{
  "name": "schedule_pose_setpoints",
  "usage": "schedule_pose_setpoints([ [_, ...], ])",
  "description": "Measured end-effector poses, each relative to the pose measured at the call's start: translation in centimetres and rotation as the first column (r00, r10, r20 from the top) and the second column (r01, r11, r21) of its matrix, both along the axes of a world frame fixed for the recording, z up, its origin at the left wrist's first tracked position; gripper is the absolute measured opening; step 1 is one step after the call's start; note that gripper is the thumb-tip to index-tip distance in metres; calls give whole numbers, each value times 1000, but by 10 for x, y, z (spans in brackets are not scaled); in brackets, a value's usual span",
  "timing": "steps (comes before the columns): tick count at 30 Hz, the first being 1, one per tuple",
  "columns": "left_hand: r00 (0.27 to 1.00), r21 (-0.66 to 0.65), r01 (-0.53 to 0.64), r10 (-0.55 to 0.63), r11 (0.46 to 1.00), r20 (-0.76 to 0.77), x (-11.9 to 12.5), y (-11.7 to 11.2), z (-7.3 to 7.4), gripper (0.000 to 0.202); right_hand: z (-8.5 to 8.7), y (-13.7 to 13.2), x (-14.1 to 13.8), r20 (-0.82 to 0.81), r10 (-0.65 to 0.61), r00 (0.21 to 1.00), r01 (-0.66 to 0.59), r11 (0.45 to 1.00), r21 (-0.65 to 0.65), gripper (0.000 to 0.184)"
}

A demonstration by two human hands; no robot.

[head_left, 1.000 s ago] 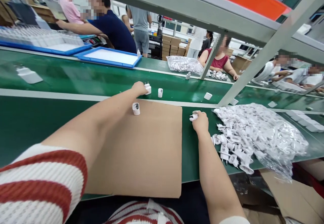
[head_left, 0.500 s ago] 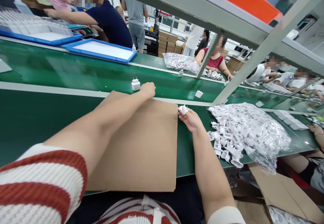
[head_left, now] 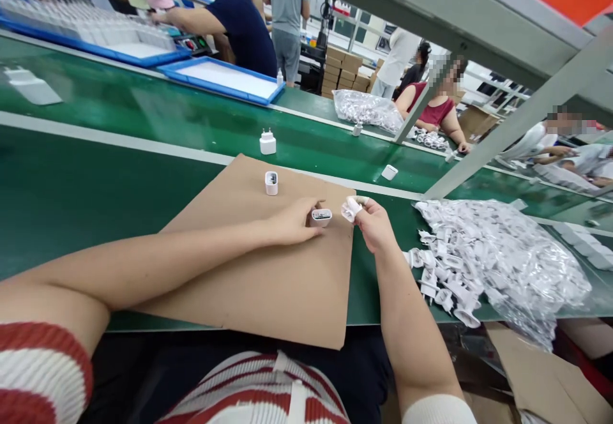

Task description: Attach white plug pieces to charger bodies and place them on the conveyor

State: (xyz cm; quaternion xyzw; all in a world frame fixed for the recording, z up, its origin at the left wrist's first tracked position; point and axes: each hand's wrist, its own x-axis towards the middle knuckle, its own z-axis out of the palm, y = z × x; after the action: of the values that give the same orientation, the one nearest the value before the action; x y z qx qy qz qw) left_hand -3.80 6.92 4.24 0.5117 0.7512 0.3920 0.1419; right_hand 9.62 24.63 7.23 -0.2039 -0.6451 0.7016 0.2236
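Note:
My left hand [head_left: 297, 221] grips a white charger housing [head_left: 320, 218] above the cardboard sheet [head_left: 268, 271]; the housing's open end faces me, with dark parts inside. Just right of it, my right hand [head_left: 373, 223] pinches a small white plastic plug piece [head_left: 351, 209], and the two pieces are apart. Another open white charger housing [head_left: 271, 182] stands on the cardboard, near its far edge. Beyond it, on the green belt, sits a white charger with two prongs [head_left: 267, 142].
A clear bag [head_left: 522, 251] spills many white plug pieces [head_left: 445, 271] at my right. A metal post [head_left: 507, 117] slants up there. On the far side are blue-rimmed trays [head_left: 225, 79]. A white charger [head_left: 33, 85] lies on the belt at left. Co-workers sit beyond the line.
My left hand has come back from the belt to the cardboard and now holds a housing. A second housing now stands on the cardboard. The view has shifted a little.

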Motion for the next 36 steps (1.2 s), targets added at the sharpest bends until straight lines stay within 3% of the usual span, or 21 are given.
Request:
schedule_pose_setpoints([
  [3, 991, 91, -55, 43, 994, 125, -5, 0, -15, 43, 1, -10, 3, 26, 73, 997, -77, 979, 188, 42],
  [5, 990, 132, -35, 16, 991, 141, -7, 1, -19, 33, 2, -19, 4, 32, 76, 997, -83, 915, 395, 34],
  [8, 988, 170, 5, -31, 985, 152, -8, 1, -21, 31, 3, -31, 2, 39, 26, 999, -46, 688, 724, 16],
  [10, 987, 170, 13, -39, 985, 154, -8, 0, -20, 31, 3, -35, 0, 74, 1, 997, -63, 539, 840, 19],
  [13, 987, 180, 13, -42, 984, 158, -9, 0, -19, 28, 3, -35, -5, 150, 10, 989, -141, 414, 899, 26],
  [19, 990, 180, 20, -46, 983, 136, -11, 2, -19, 24, 2, -36, -11, 226, -23, 974, -214, 246, 945, 29],
  [22, 988, 185, 20, -47, 983, 147, -11, 2, -22, 25, 6, -37, -17, 242, -35, 970, -231, 192, 954, 26],
  [26, 982, 173, 3, -35, 985, 183, -10, 3, -24, 27, 18, -34, -26, 321, -10, 947, -316, 156, 936, 23],
  [28, 982, 153, -18, -11, 988, 189, -10, 3, -24, 28, 20, -32, -28, 348, -11, 938, -341, 172, 924, 23],
  [30, 987, 138, -38, 15, 990, 161, -8, 2, -23, 27, 17, -31, -27, 332, -30, 943, -316, 241, 918, 23],
  [36, 999, 209, 16, -25, 978, 39, -1, 3, -25, 26, -14, -42, -18, 172, -157, 972, -64, 529, 846, 43],
])
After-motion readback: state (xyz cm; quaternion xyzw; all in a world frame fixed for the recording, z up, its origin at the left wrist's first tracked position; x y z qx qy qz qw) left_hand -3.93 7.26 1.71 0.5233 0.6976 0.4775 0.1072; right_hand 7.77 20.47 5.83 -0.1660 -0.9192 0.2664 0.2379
